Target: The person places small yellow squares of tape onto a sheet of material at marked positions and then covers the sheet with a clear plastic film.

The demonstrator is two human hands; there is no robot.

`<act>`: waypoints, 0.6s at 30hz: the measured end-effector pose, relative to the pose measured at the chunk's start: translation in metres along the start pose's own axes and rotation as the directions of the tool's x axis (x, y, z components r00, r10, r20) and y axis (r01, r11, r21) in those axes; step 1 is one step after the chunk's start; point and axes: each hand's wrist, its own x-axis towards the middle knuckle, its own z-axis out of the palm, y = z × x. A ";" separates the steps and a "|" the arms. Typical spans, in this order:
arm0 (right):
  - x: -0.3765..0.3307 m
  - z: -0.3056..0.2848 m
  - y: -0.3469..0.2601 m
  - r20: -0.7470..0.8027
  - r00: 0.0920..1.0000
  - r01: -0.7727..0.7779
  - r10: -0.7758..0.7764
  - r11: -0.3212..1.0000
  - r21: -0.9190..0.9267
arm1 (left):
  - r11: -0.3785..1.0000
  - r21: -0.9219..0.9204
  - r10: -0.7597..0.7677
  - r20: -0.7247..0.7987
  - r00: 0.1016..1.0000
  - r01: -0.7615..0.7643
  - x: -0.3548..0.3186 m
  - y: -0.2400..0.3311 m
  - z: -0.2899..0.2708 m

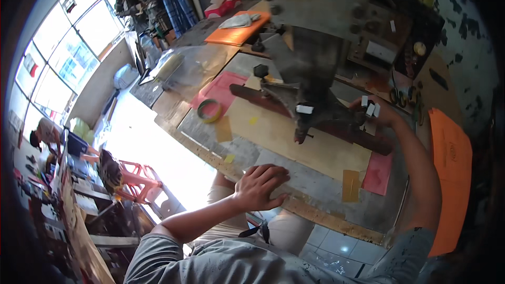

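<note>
My left hand [263, 186] lies palm down at the near edge of the worktable [336, 218], its fingers stretched out and holding nothing. My right hand [380, 113] reaches to the right end of a dark metal press bar [363, 139], with white wrappings on its fingers. Those fingers are bent, and the machine partly hides what they grip. Under the bar lies a long cream sheet [284, 134] on a grey metal plate. Pink sheets show at both ends of it, and brown tape [351, 185] holds the near side.
A tall machine head [321, 2] rises over the plate. A tape roll [209, 110] lies at the left, scissors [397, 94] at the far right. Orange sheets [451, 179] stand by my right arm. Another person [58, 137] bends near a red stool [139, 181] on the left.
</note>
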 end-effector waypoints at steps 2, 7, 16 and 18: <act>0.001 -0.004 -0.025 -0.080 0.976 -0.175 0.204 0.946 0.273 | 1.000 -0.030 0.010 -0.010 1.000 -0.010 -0.010 -0.007 -0.007; -0.144 -0.041 0.003 -0.544 0.751 -0.195 0.373 0.914 0.356 | 0.975 -0.191 0.120 0.029 0.992 -0.113 -0.006 0.001 -0.007; -0.199 0.228 -0.235 -0.826 0.557 -0.398 0.084 0.900 -0.177 | 0.967 -0.177 0.180 -0.030 0.983 -0.183 -0.078 -0.029 -0.005; -0.202 0.283 -0.218 -0.821 0.570 -0.471 0.019 0.826 -0.308 | 0.991 -0.112 0.066 -0.103 0.992 -0.078 -0.098 -0.041 -0.008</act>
